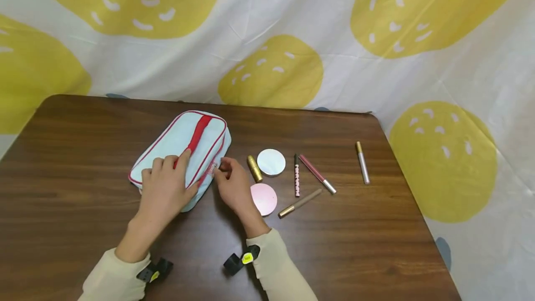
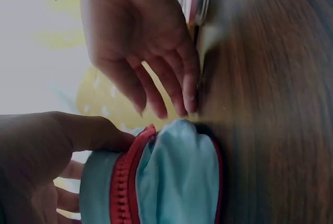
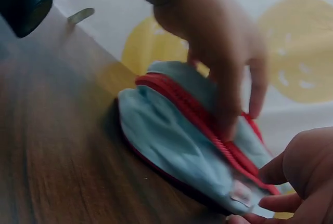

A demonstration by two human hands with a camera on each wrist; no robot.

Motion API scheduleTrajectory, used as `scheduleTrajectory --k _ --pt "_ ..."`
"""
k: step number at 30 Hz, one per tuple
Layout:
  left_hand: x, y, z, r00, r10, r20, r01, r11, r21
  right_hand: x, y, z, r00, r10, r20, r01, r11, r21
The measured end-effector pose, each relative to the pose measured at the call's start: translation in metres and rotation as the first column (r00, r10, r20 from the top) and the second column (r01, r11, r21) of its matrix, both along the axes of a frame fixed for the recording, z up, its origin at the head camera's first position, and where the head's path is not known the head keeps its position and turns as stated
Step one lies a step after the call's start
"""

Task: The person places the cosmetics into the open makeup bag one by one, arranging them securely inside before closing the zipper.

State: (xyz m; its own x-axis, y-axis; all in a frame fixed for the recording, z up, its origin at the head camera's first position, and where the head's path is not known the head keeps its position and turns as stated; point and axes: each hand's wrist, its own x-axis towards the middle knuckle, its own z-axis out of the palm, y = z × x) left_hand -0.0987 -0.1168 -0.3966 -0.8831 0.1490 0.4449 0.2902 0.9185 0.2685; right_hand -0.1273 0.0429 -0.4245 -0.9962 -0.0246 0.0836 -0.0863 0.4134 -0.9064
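A pale blue zip pouch [image 1: 177, 140] with red piping and a red strap lies on the table. My left hand [image 1: 165, 185] holds it from above, fingers over its top and thumb against the zipper side. The red zipper [image 3: 182, 99] runs along the pouch's side and looks closed. Close to the zipper's far-right end is my right hand [image 1: 236, 187], fingers loosely bent. In the left wrist view that right hand [image 2: 143, 42] hangs just off the pouch with nothing visible in it. A small pale tag [image 3: 241, 193] shows near its fingertips.
Right of the pouch lie a gold lipstick tube [image 1: 254, 169], a white round compact [image 1: 271, 162], a pink round compact [image 1: 265, 199] and several slim cosmetic pencils or tubes [image 1: 317, 174]. One silver tube [image 1: 362, 162] lies farther right. A patterned curtain [image 1: 271, 73] hangs behind the table [image 1: 376, 245].
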Motion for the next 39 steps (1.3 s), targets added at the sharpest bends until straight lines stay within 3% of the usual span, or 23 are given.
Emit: scheduleTrajectory --k 7,14,22,28,31,37,39 --pt "-0.001 0.001 0.014 0.997 0.034 0.076 -0.045 0.987 0.155 0.001 -0.006 -0.005 1.0 -0.011 -0.02 0.012 0.999 0.052" --pt "-0.003 -0.014 0.039 0.967 0.013 0.253 -0.106 0.928 0.358 0.002 -0.01 -0.005 0.999 -0.007 -0.035 0.011 0.99 0.139" --pt "-0.008 -0.035 0.057 0.934 -0.085 0.348 -0.113 0.853 0.51 0.0 -0.012 -0.005 0.997 -0.047 -0.059 0.054 0.992 0.111" --pt "-0.013 -0.055 0.062 0.909 -0.129 0.397 -0.138 0.806 0.576 0.001 -0.013 -0.004 0.992 -0.107 -0.069 0.113 0.989 0.099" --pt "-0.015 -0.064 0.062 0.895 -0.15 0.419 -0.167 0.76 0.628 0.001 -0.013 -0.004 0.987 -0.124 -0.104 0.135 0.985 0.106" --pt "-0.02 -0.084 0.059 0.873 -0.228 0.431 -0.212 0.618 0.757 0.002 -0.012 -0.003 0.978 -0.136 -0.156 0.155 0.981 0.115" --pt "-0.021 -0.087 0.058 0.875 -0.227 0.428 -0.22 0.601 0.768 0.002 -0.011 -0.003 0.978 -0.135 -0.16 0.154 0.981 0.116"
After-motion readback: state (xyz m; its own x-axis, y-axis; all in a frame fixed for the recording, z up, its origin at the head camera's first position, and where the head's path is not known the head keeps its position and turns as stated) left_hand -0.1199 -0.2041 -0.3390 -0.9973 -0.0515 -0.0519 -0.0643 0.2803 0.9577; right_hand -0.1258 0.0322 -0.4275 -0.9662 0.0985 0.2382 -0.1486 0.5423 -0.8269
